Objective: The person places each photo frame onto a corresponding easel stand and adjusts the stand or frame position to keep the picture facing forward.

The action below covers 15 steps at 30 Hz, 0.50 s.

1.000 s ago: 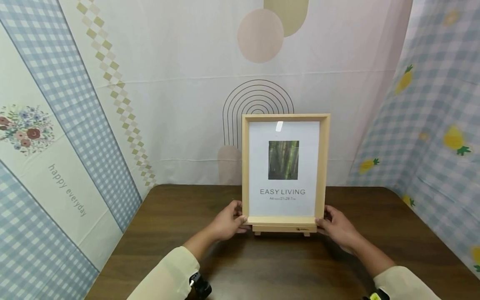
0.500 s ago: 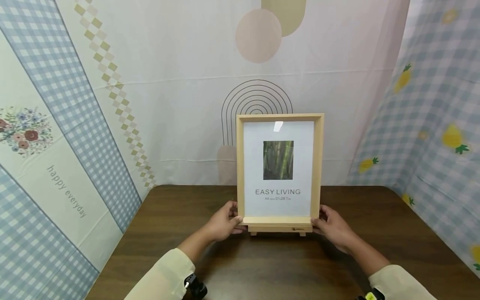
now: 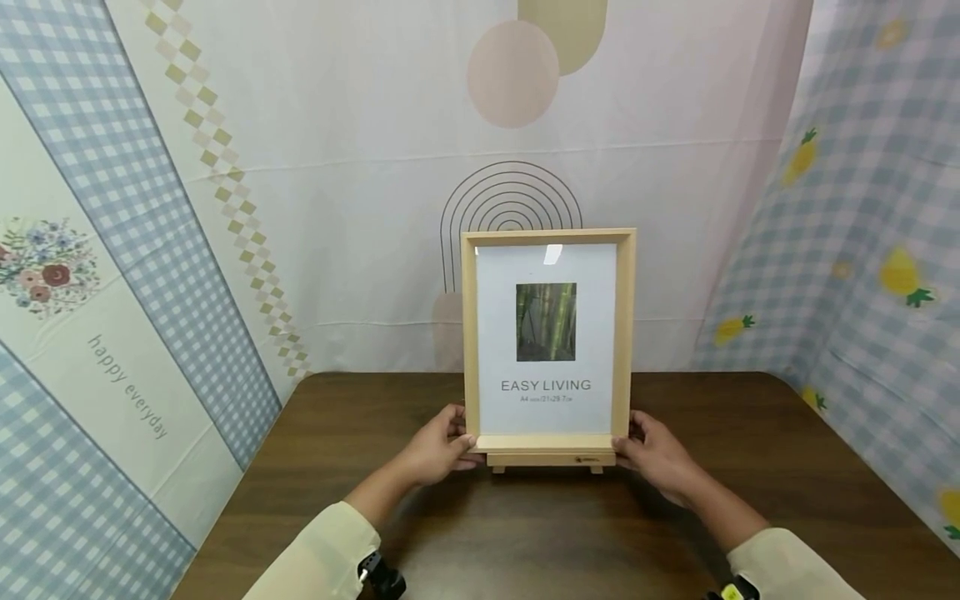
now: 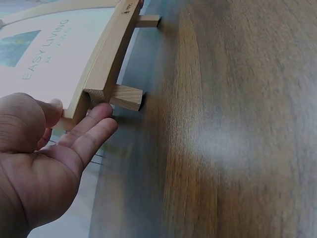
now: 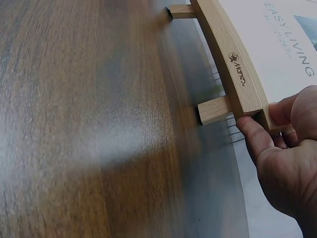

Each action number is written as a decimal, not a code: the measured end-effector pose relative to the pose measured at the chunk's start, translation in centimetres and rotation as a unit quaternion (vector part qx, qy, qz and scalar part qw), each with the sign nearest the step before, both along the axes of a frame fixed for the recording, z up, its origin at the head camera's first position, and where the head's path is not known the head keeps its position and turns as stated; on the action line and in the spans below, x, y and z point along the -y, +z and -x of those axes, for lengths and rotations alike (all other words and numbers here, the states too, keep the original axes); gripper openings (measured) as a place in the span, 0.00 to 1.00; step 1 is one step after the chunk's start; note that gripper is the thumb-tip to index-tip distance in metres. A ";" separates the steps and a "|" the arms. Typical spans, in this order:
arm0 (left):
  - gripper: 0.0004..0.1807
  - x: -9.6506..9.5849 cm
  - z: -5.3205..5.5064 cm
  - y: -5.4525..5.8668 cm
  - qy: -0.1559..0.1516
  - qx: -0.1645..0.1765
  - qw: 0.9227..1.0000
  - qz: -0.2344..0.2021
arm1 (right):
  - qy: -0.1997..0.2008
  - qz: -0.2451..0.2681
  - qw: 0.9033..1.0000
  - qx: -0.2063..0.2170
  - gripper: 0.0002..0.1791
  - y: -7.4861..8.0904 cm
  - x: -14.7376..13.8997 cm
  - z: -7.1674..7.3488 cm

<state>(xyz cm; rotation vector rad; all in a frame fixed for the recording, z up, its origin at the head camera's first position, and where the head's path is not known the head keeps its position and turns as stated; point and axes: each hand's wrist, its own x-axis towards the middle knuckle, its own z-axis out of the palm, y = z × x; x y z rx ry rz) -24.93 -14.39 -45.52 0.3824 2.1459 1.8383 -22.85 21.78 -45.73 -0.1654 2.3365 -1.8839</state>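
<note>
Frame's slid left across the table (image 3: pixel 315 467) since a sec ago, both hands going w/ it; its top corner now sits under the arch print on the backdrop (image 3: pixel 510 200) rather than right of it.

Picture frame (image 3: pixel 547 333) stands upright near the table's middle, on a low wooden easel stand (image 3: pixel 545 460), facing the person. Left hand (image 3: pixel 438 446) is at the bottom-left corner, right hand (image 3: pixel 654 454) at the bottom-right. Gripping low on both sides looks sensible to me: it steadies frame and stand together, so the upright piece shouldn't tip while being nudged sideways.

Wrist views add detail the head cam can't. Left wrist: the left hand (image 4: pixel 47 148) has fingers nearly straight under the stand's ledge (image 4: pixel 106 64), thumb against the frame edge, more a light pinch/brace than a full wrap. One stand foot (image 4: pixel 128 96) rests on the wood, another further along. Right wrist: the right hand (image 5: pixel 280 148) has fingers curled round the ledge end (image 5: pixel 233 64), clearly gripping it, w/ a small logo on the ledge face. Head view alone shows the print reading "EASY LIVING" and the checked cloth (image 3: pixel 870 250) at the sides.
</note>
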 end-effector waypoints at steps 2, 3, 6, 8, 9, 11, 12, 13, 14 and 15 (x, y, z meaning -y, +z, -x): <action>0.19 0.2 0.0 0.0 0.002 0.002 1.000 0.000 | -0.002 0.003 1.000 0.001 0.26 -0.1 0.2 0.0; 0.19 0.2 0.0 -0.1 0.002 0.003 1.000 0.000 | -0.002 0.005 1.000 0.003 0.26 -0.1 0.3 0.0; 0.19 0.5 -0.1 -0.1 0.003 0.004 1.000 -0.002 | 0.000 0.009 1.000 0.004 0.26 -0.1 0.5 0.0; 0.19 0.6 -0.1 -0.1 0.002 0.003 1.000 -0.006 | -0.002 0.011 1.000 0.006 0.26 0.0 0.6 0.0; 0.19 0.7 -0.2 -0.1 0.002 0.003 1.000 -0.007 | -0.002 0.012 1.000 0.006 0.25 0.0 0.7 0.0; 0.19 0.9 -0.2 -0.1 0.002 0.002 1.000 -0.009 | -0.001 0.013 1.000 0.006 0.25 0.1 0.9 0.0; 0.19 1.0 -0.2 -0.1 0.003 0.001 1.000 -0.009 | 0.000 0.014 1.000 0.005 0.25 0.0 1.0 0.0; 0.19 1.2 -0.2 0.0 0.004 0.003 1.000 -0.008 | 0.003 0.013 1.000 0.004 0.25 0.0 1.2 0.0; 0.19 1.3 -0.2 -0.1 0.004 0.003 1.000 -0.007 | 0.003 0.015 1.000 0.004 0.25 0.1 1.3 0.0; 0.19 1.4 -0.2 0.0 0.005 0.005 1.000 -0.006 | 0.003 0.015 1.000 0.004 0.25 0.1 1.4 0.0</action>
